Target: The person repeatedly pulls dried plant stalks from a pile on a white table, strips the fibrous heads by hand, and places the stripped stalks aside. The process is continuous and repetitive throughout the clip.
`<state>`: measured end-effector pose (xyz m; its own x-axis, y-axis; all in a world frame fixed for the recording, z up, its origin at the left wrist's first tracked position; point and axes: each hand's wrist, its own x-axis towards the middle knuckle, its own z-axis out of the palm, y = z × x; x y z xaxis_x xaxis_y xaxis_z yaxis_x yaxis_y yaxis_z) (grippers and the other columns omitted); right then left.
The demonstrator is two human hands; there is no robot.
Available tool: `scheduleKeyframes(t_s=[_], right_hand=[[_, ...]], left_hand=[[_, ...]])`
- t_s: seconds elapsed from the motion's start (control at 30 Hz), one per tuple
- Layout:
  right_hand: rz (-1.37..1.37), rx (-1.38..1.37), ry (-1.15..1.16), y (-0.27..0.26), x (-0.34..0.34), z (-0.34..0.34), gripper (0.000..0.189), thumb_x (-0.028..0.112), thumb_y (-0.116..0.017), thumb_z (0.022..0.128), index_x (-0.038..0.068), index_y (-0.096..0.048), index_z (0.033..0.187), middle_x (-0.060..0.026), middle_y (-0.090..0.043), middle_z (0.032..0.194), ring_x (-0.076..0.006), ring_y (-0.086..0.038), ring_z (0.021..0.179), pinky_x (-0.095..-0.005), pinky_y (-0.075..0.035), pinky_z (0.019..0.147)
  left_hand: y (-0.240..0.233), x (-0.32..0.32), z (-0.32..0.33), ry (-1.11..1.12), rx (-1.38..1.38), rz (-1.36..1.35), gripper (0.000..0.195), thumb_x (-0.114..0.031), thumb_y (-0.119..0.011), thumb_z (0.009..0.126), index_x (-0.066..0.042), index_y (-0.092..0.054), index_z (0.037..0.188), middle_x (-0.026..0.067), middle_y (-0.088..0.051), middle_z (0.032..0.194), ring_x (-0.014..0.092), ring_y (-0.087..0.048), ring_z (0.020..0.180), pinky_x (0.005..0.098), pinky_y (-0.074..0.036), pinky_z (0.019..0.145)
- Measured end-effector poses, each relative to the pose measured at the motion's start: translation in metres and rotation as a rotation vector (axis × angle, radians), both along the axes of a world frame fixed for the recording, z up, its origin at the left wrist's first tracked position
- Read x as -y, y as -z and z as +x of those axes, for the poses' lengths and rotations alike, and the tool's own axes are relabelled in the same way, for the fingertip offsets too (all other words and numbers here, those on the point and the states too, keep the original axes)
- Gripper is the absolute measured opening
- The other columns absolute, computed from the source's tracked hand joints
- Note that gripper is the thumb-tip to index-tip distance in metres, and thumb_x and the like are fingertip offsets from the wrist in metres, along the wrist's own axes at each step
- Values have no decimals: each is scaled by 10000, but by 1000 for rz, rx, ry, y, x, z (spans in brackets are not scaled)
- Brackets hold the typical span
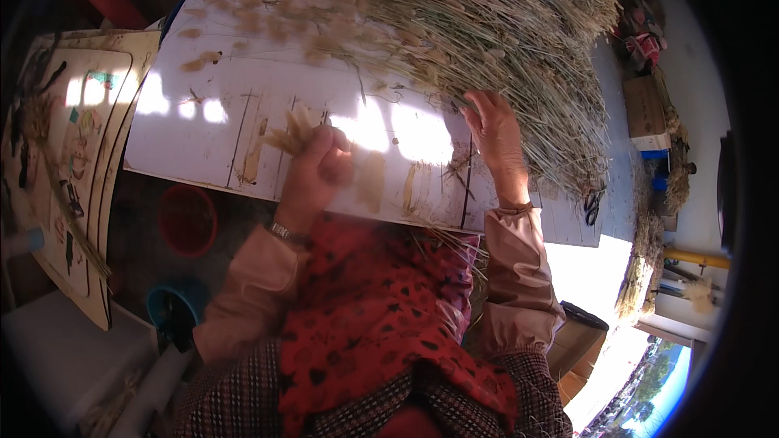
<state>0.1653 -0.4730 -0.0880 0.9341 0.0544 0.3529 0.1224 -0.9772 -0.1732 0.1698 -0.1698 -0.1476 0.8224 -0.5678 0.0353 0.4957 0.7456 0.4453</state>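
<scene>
My left hand point(325, 155) is closed around a small bunch of dried bunny-tail grass point(296, 131), its fluffy pale heads sticking out beyond the thumb. The stems below the heads are hidden or blurred. At the lower edge of a big heap of dried grass stems point(487, 42) is my right hand point(496, 131), fingers bent and thumb towards the stems. Whether a stem lies between those fingertips is too unclear to see. Loose fluffy heads point(255, 12) spread over the upper left of the white tabletop point(188, 146), some blurred.
Black-handled scissors point(591, 210) lie at the table's right end. On the left stands a smaller board-topped table point(109, 152) with a stem bundle point(73, 213). Below are a red bucket point(187, 220) and a blue bucket point(173, 310). Cardboard boxes point(646, 109) line the right wall.
</scene>
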Motion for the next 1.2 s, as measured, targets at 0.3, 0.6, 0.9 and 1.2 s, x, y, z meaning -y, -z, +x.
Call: scheduleKeyframes(t_s=[0.3,0.6,0.9,1.2], right_hand=[[412,262,15,-25,36,16,120,88,-626,927,43,-661,1033,-65,-632,960,-197,-579,797,-290,-465,689],[95,27,-28,-68,-1,-2,136,123,-659,874,71,-686,997,-102,-621,900,-298,-631,773,-382,-518,648],[-100,23,22,-97,35,0,158,140,-616,918,65,-662,1049,-122,-633,941,-332,-619,814,-367,-492,681],[76,-74,-168,-33,-7,-45,147,114,-671,882,77,-654,1023,-98,-649,930,-247,-661,727,-318,-518,627]], left_hand=[[-2,0,7,57,-67,18,622,-576,-273,1006,-74,-586,816,-73,-196,510,68,-176,438,251,-167,414],[-3,2,5,-14,-160,31,574,-548,-276,1019,-82,-570,859,-61,-239,535,64,-175,452,232,-155,408],[-4,1,4,-30,-209,62,528,-529,-315,1019,-96,-573,861,-63,-268,556,64,-208,474,219,-164,417],[-12,5,3,-90,-220,175,382,-421,-413,1021,-78,-580,1036,-58,-357,634,52,-240,497,210,-177,421]])
